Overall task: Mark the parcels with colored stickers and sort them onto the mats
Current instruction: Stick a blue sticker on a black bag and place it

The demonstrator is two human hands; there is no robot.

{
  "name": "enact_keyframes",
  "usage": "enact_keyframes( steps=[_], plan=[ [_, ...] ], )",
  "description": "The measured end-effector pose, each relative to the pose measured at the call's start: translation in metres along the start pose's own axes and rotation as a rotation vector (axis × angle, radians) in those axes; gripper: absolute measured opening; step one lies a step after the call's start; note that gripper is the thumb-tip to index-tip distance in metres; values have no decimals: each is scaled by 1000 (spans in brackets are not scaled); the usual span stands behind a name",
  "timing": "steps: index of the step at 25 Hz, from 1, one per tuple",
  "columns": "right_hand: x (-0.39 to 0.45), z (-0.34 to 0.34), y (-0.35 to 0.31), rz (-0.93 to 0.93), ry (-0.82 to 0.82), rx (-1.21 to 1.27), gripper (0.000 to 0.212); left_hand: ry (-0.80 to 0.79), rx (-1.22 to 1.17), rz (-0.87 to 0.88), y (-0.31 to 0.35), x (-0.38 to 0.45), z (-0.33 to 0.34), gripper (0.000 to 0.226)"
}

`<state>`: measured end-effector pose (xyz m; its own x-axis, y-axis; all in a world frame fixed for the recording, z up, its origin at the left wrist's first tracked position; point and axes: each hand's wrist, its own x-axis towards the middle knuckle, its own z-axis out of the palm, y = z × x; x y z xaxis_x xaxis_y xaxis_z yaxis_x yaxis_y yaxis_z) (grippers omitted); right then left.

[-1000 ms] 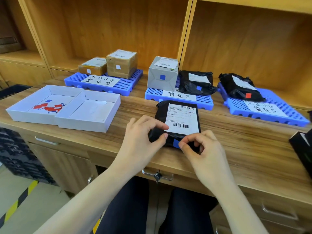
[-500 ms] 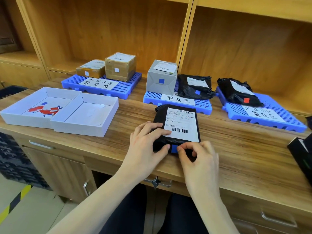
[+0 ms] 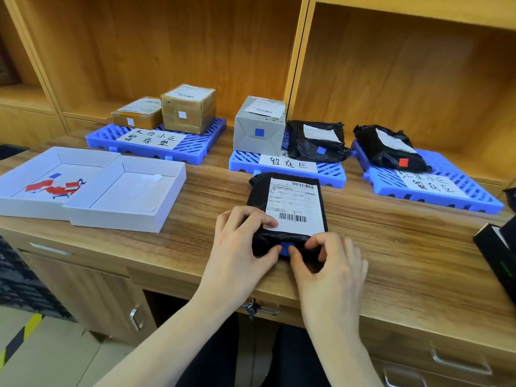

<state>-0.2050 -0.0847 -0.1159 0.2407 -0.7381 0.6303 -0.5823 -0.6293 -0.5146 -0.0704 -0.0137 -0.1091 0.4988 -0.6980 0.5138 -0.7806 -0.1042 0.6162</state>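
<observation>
Both hands — left (image 3: pixel 240 244), right (image 3: pixel 329 263) — pinching black parcel (image 3: pixel 287 208) w/ blue sticker (image 3: pixel 285 247); white trays (image 3: pixel 122 196) left, blue mats (image 3: pixel 287 169) behind.

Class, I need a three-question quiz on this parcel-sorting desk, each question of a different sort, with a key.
1. True or false: the black parcel under the hands lies on a mat.
2. Which sticker colour do the parcels on the middle mat carry? A red, B blue, C white.
3. Fill in: the right hand and left hand press a ___ sticker on the parcel's near edge.

Key: 1 false, it lies on the desk; 2 B; 3 blue.
</observation>
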Motion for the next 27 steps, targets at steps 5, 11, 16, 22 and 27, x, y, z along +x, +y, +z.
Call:
enact_keyframes(
  steps=[5, 11, 16, 22, 27],
  plan=[
    [6, -2, 2, 3, 20, -84, 61, 4, 0, -14, 2, 1, 2, 43],
    [6, 2, 5, -29, -66, 64, 54, 2, 15, -12, 3, 1, 4, 44],
    [7, 0, 6, -33, -114, 86, 62, 16, -18, -17, 3, 1, 4, 44],
    [7, -2, 9, -53, -149, 139, 66, -27, -2, -29, 7, 1, -1, 44],
    [26, -21, 11, 160, -230, 374, 52, 6, -256, -253, 9, 8, -18, 41]
  ],
)
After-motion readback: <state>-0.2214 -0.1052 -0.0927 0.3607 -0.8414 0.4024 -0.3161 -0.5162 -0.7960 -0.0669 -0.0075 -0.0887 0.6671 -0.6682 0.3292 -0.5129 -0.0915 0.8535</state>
